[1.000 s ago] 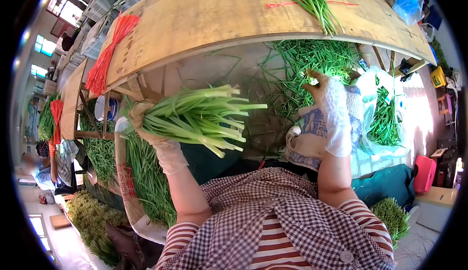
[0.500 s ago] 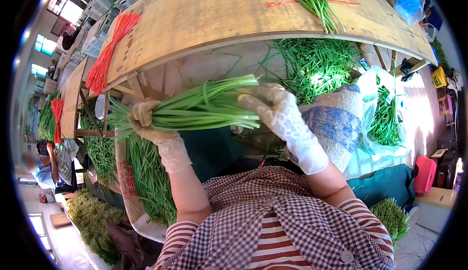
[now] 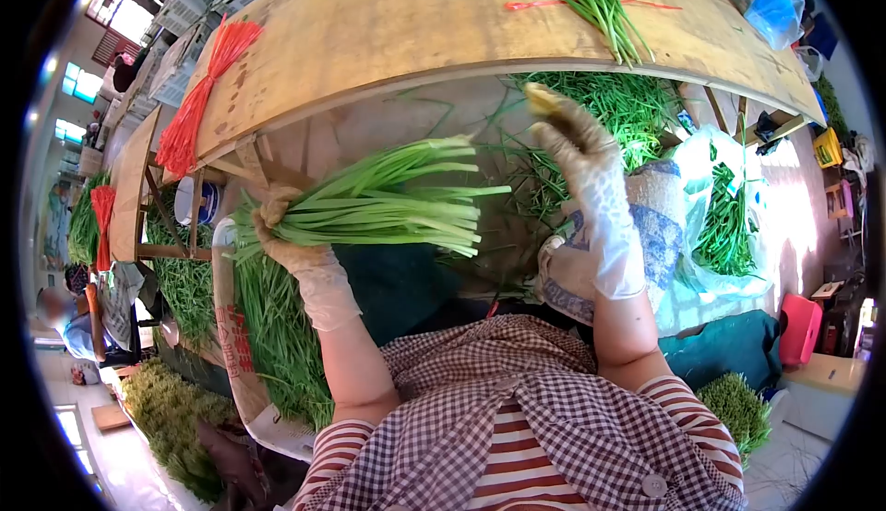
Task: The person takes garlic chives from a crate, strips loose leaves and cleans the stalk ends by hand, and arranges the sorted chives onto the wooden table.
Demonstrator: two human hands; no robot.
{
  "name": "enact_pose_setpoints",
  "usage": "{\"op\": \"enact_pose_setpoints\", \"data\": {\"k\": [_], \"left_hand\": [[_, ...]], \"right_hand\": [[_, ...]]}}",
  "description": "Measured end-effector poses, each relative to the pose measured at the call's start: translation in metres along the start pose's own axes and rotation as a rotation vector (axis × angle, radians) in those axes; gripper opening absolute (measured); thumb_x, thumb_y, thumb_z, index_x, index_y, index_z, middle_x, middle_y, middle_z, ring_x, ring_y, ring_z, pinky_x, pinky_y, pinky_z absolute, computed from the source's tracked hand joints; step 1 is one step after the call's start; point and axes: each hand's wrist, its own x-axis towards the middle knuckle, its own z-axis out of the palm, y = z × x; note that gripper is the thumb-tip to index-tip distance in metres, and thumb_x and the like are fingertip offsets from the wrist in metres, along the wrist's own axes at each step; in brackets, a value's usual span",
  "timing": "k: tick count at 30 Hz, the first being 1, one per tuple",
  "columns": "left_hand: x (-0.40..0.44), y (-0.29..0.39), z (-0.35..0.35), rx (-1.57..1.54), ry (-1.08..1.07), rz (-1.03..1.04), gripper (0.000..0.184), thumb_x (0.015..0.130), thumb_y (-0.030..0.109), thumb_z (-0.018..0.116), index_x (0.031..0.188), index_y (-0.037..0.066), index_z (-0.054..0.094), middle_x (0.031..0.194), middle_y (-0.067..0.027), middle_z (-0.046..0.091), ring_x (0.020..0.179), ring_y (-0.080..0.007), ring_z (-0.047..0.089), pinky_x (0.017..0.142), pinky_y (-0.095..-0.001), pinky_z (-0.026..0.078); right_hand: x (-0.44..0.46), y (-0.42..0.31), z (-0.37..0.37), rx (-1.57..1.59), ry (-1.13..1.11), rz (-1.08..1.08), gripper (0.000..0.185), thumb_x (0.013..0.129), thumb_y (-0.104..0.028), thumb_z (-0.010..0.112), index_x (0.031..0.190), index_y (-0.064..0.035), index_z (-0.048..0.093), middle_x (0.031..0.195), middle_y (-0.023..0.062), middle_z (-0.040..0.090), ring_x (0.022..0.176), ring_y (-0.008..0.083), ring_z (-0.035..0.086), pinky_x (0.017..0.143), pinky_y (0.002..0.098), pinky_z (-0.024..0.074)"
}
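A bundle of green stalks [image 3: 388,204] is on the near side of the wooden table [image 3: 415,31], clasped near its leafy end by the gloved left hand [image 3: 288,245], whose forearm reaches toward the table. Its pale ends spread unevenly toward the table's right end; the leaves are darker green. The gloved right hand [image 3: 586,156], raised beside the table's near edge, is free, thumb and fingers parted. Red strips [image 3: 217,77] drape over the table's left end.

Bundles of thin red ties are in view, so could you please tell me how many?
2: one bundle of red, plastic-looking ties over the left end of the long yellowish wooden table, the other bundle farther left in the picture. More may be hidden.
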Motion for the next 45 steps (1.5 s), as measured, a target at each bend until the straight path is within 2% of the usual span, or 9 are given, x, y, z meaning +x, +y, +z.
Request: {"op": "enact_pose_setpoints", "data": {"k": [6,10,17,24,32,38,40,43,45], "left_hand": [[-0.004,-0.014,0.0,-0.077,0.115,-0.136,0.022,0.089,0.012,0.053,0.069,0.009,0.046,0.062,-0.002,0.048,0.066,-0.0155,0.051,0.091,-0.0351,0.045],[-0.004,-0.01,-0.011,0.033,0.092,-0.127,0.02,0.091,0.012,0.052,0.072,0.005,0.05,0.067,-0.0036,0.053,0.071,-0.0163,0.053,0.087,-0.0337,0.044],[-0.007,-0.014,-0.009,0.11,0.07,-0.084,0.023,0.092,0.014,0.051,0.07,0.007,0.049,0.066,-0.0028,0.053,0.072,-0.0161,0.053,0.086,-0.0338,0.044],[-0.006,-0.026,-0.005,-0.085,-0.017,-0.221,0.025,0.09,0.011,0.053,0.067,0.01,0.044,0.06,0.0001,0.048,0.062,-0.0139,0.052,0.085,-0.0313,0.047],[-0.012,-0.019,0.028,-0.519,-0.113,-0.241,0.026,0.084,0.005,0.055,0.064,0.016,0.043,0.052,0.0071,0.041,0.049,-0.0036,0.046,0.058,-0.0176,0.042],[-0.016,-0.027,0.051,-0.442,-0.174,-0.153,0.032,0.088,0.005,0.055,0.059,0.015,0.044,0.049,0.0059,0.042,0.045,-0.0031,0.045,0.046,-0.0153,0.036],[-0.018,-0.025,0.052,-0.481,-0.16,-0.147,0.033,0.089,0.006,0.054,0.059,0.015,0.045,0.049,0.0052,0.042,0.044,-0.0035,0.044,0.045,-0.0158,0.036],[-0.02,-0.02,0.044,-0.704,-0.127,-0.157,0.028,0.09,0.009,0.052,0.063,0.014,0.046,0.053,0.0031,0.044,0.047,-0.0059,0.044,0.047,-0.0177,0.036],[-0.017,-0.026,0.036,-0.831,-0.272,-0.125,0.015,0.091,0.013,0.049,0.076,0.013,0.047,0.068,0.0007,0.046,0.06,-0.0091,0.045,0.058,-0.0211,0.038]], "right_hand": [[-0.012,0.002,0.033,-0.281,-0.118,-0.065,0.018,0.09,-0.009,0.063,0.105,-0.0016,0.068,0.09,0.0077,0.07,0.08,0.0118,0.065,0.071,0.0248,0.0527],[-0.001,0.02,0.025,0.206,-0.047,0.13,0.017,0.095,-0.008,0.055,0.104,0.002,0.065,0.085,0.0077,0.069,0.07,0.0108,0.061,0.067,0.0233,0.0514],[-0.013,0.004,0.016,-0.01,-0.257,-0.061,0.038,0.075,-0.006,0.078,0.111,0.0001,0.067,0.111,0.008,0.067,0.104,0.0148,0.06,0.092,0.0261,0.0477],[-0.023,0.007,0.026,0.278,-0.431,0.052,0.015,0.083,-0.003,0.07,0.097,0.0013,0.069,0.098,0.0065,0.067,0.095,0.0141,0.062,0.085,0.0275,0.0494],[0.003,0.009,-0.039,1.109,-0.305,-0.189,0.022,0.083,-0.025,0.068,0.093,-0.0097,0.057,0.085,0.0038,0.054,0.082,0.0198,0.053,0.103,0.057,0.0332],[0.014,0.068,-0.064,-0.853,0.191,-0.138,0.027,0.078,-0.013,0.073,0.105,-0.0102,0.071,0.099,0.0081,0.07,0.085,0.0258,0.066,0.08,0.0323,0.0514],[0.008,0.035,-0.045,-0.242,-0.13,0.367,0.025,0.079,-0.01,0.071,0.105,-0.0096,0.071,0.099,0.0081,0.071,0.086,0.0216,0.066,0.081,0.0293,0.0508],[-0.008,0.006,-0.017,-0.449,-0.13,-0.148,0.02,0.082,-0.007,0.068,0.102,-0.0069,0.072,0.096,0.008,0.071,0.086,0.0191,0.067,0.083,0.0281,0.0503],[-0.012,0.004,-0.013,-0.172,-0.256,0.11,0.02,0.083,-0.005,0.066,0.102,-0.0061,0.072,0.098,0.0081,0.071,0.089,0.0196,0.066,0.084,0.0284,0.0503]]}}
